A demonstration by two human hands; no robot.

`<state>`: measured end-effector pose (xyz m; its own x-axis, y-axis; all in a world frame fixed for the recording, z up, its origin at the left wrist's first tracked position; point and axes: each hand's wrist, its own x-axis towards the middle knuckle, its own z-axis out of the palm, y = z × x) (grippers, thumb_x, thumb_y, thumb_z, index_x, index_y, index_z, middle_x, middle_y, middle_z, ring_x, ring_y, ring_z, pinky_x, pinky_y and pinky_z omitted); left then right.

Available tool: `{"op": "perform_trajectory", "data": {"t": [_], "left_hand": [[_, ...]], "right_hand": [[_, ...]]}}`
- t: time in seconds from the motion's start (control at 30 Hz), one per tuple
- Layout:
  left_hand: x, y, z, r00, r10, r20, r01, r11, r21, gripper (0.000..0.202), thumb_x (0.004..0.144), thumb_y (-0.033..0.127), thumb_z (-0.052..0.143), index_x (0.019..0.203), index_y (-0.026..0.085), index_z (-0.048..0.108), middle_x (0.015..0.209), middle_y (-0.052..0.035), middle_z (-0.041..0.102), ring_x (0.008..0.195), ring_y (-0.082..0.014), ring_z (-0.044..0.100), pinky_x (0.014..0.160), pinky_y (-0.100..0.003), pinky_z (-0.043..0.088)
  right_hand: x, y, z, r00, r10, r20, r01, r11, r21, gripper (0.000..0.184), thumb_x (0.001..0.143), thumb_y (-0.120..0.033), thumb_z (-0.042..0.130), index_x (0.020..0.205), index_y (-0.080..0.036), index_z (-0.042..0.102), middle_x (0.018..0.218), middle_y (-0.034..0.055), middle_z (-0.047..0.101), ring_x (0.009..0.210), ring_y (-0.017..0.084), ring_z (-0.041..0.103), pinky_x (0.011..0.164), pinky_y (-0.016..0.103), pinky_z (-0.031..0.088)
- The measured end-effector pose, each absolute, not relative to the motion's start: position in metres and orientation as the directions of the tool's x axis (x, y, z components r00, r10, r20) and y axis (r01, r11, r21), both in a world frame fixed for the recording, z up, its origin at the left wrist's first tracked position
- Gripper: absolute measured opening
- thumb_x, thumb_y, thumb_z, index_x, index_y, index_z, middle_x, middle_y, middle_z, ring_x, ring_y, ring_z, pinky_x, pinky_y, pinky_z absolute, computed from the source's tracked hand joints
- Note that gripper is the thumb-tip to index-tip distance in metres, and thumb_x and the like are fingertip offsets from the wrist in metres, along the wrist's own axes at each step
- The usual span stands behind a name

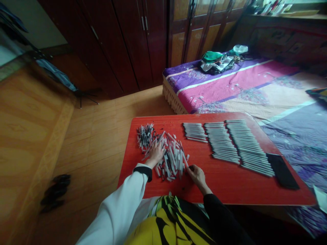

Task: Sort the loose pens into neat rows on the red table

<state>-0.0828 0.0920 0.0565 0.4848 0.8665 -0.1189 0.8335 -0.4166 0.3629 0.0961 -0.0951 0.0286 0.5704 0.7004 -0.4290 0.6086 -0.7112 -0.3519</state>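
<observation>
**A:** Where's that pale pen (184, 156) sitting relative to our fingers?

**B:** We've got it at the right edge of the loose pile (172, 160) on the red tabletop (198, 149). Our right hand (197, 175) is at its near end, fingers looking pinched on it. Long axis points away from us, far tip leaning left.

**A:** And our left hand (156, 153)?

**B:** Left of the pen, across the pile, so further off. Fingers are down among the pieces; we can't tell if they're gripping any.

**A:** So right's the closer one, and we'd say everything hinges on that near-end hold, most of the length sticking out past it.

**B:** Yep. The pen columns (221, 141) lie off to our right, well apart.
</observation>
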Motion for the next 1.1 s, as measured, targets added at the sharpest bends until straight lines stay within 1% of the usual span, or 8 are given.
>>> {"op": "perform_trajectory", "data": {"t": [0.1,0.27,0.43,0.57,0.67,0.77,0.87,1.1], "left_hand": [[-0.077,0.094,0.047,0.458,0.866,-0.203,0.863,-0.378,0.334,0.057,0.082,0.037,0.049,0.133,0.016,0.035,0.144,-0.0161,0.026,0.127,-0.0315,0.031,0.100,-0.045,0.030],[-0.074,0.065,0.034,0.497,0.837,-0.227,0.853,-0.423,0.307,0.058,0.081,0.039,0.051,0.133,0.019,0.036,0.148,-0.0115,0.019,0.127,-0.0318,0.032,0.102,-0.044,0.031],[-0.080,0.031,0.031,0.532,0.829,-0.170,0.821,-0.455,0.345,0.058,0.082,0.036,0.050,0.134,0.018,0.034,0.144,-0.0136,0.028,0.129,-0.0293,0.030,0.103,-0.043,0.029],[-0.089,0.031,0.039,0.592,0.805,-0.026,0.737,-0.529,0.420,0.046,0.080,0.031,0.054,0.125,0.023,0.046,0.135,-0.0074,0.042,0.123,-0.0232,0.038,0.102,-0.037,0.031],[-0.098,0.063,0.048,0.404,0.914,0.029,0.820,-0.376,0.432,0.028,0.081,0.027,0.052,0.109,0.023,0.056,0.114,-0.0049,0.056,0.109,-0.0184,0.050,0.096,-0.032,0.037],[-0.111,0.114,0.052,0.194,0.980,0.045,0.896,-0.196,0.397,0.024,0.085,0.026,0.044,0.104,0.017,0.055,0.105,-0.0114,0.057,0.104,-0.0227,0.052,0.090,-0.038,0.040],[-0.124,0.157,0.051,0.014,0.998,0.059,0.931,-0.035,0.364,0.029,0.082,0.029,0.048,0.107,0.014,0.051,0.109,-0.0165,0.054,0.107,-0.0294,0.049,0.087,-0.044,0.039],[-0.130,0.191,0.032,-0.031,0.999,0.021,0.937,0.022,0.347,0.048,0.073,0.038,0.060,0.110,0.012,0.046,0.110,-0.0168,0.055,0.103,-0.0293,0.052,0.082,-0.038,0.042]], "right_hand": [[0.097,-0.095,0.028,0.576,0.703,-0.417,0.598,-0.710,-0.372,0.033,0.079,-0.044,0.046,0.085,-0.019,0.067,0.083,0.0079,0.070,0.084,0.021,0.064,0.063,0.023,0.040],[0.097,-0.098,0.020,0.569,0.732,-0.375,0.601,-0.681,-0.418,0.033,0.079,-0.044,0.046,0.084,-0.019,0.067,0.081,0.0080,0.070,0.081,0.022,0.064,0.062,0.024,0.040],[0.099,-0.100,0.012,0.557,0.744,-0.368,0.611,-0.668,-0.425,0.036,0.079,-0.048,0.045,0.084,-0.019,0.067,0.082,0.0086,0.070,0.082,0.023,0.064,0.062,0.025,0.039],[0.100,-0.100,0.011,0.548,0.748,-0.374,0.614,-0.664,-0.427,0.037,0.078,-0.048,0.045,0.085,-0.019,0.067,0.082,0.0085,0.070,0.082,0.023,0.064,0.061,0.024,0.039],[0.101,-0.099,0.011,0.548,0.746,-0.378,0.609,-0.666,-0.431,0.036,0.078,-0.048,0.046,0.084,-0.020,0.067,0.081,0.0084,0.070,0.081,0.022,0.064,0.061,0.024,0.038],[0.101,-0.099,0.009,0.551,0.746,-0.374,0.615,-0.666,-0.422,0.035,0.077,-0.048,0.046,0.083,-0.019,0.067,0.080,0.0084,0.070,0.081,0.022,0.064,0.061,0.024,0.038],[0.102,-0.099,0.007,0.550,0.750,-0.368,0.630,-0.662,-0.406,0.035,0.077,-0.048,0.046,0.083,-0.020,0.066,0.079,0.0085,0.069,0.081,0.023,0.064,0.060,0.024,0.037],[0.100,-0.097,0.009,0.564,0.731,-0.384,0.630,-0.682,-0.372,0.037,0.078,-0.051,0.044,0.083,-0.020,0.065,0.078,0.0080,0.069,0.079,0.022,0.064,0.059,0.024,0.036]]}}
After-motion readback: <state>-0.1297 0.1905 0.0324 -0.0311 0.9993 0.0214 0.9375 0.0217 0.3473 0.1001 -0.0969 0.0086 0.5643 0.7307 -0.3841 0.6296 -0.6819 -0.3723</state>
